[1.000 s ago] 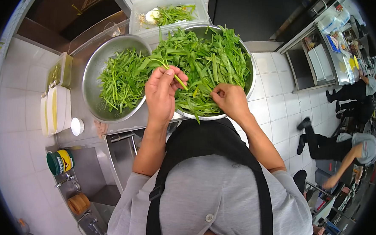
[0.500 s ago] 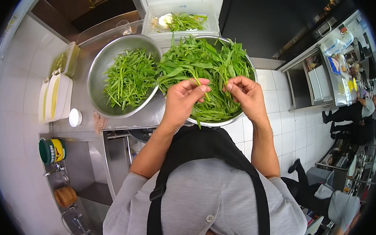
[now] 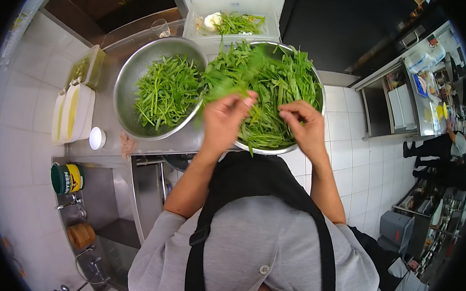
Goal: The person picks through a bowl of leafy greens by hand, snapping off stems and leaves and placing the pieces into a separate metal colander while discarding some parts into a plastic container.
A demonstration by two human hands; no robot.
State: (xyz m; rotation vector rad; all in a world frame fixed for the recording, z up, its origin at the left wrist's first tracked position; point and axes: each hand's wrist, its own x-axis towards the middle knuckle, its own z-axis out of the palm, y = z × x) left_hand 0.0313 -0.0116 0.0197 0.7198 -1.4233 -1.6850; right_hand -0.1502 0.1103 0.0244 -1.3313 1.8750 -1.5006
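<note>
My left hand [image 3: 226, 122] is closed on a water spinach stem [image 3: 242, 89], whose leaves are smeared by motion. Close by, my right hand [image 3: 304, 127] has its thumb and fingertips pinched together; what they hold, if anything, is too small to make out. Both hands are over the near part of a steel bowl [image 3: 324, 97] heaped with long-leaved water spinach [image 3: 278, 84]. To the left, a perforated steel colander [image 3: 121, 95] contains shorter pieces of the same greens [image 3: 167, 92].
Behind the bowls stands a clear plastic tub [image 3: 196, 34] with green scraps and something white. A drinking glass [image 3: 160, 28], a small white cup [image 3: 97, 138] and white containers [image 3: 77, 113] surround the colander. A sink [image 3: 106, 191] lies at left; people work at far right.
My left hand has moved slightly left with the stem, whose leaves now blur. The sprig between my right fingers no longer shows there. The whole view has shifted slightly.
</note>
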